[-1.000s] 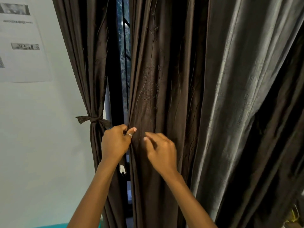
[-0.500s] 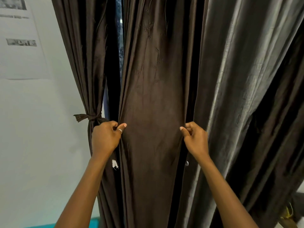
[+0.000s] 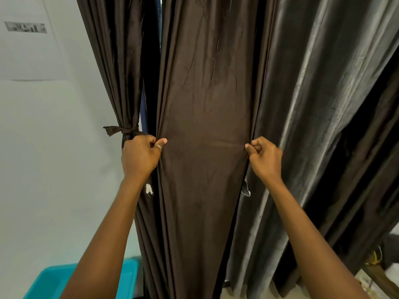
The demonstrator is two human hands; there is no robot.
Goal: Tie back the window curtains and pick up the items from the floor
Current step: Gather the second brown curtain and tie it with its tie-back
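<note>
A dark brown curtain panel (image 3: pixel 205 117) hangs straight in front of me, stretched flat between my hands. My left hand (image 3: pixel 140 157) pinches its left edge at waist height; a ring shows on one finger. My right hand (image 3: pixel 264 157) pinches a fold at its right side, level with the left. Left of my left hand a narrower brown curtain (image 3: pixel 116 67) is gathered and bound by a knotted brown tie (image 3: pixel 121 131). A thin gap of window (image 3: pixel 159 22) shows between the two panels. A small white tag (image 3: pixel 149 189) hangs under my left wrist.
More curtain folds, grey-sheened, (image 3: pixel 319 117) hang at the right. A white wall (image 3: pixel 47 160) with a taped paper sheet (image 3: pixel 28 39) is on the left. A turquoise plastic bin (image 3: pixel 127 275) stands low at the left. Yellowish items (image 3: pixel 375 258) lie at the bottom right.
My right hand slid from beside the left hand out to the right along the panel, spreading the cloth flat. The left hand kept its pinch on the edge. The view dipped lower.
</note>
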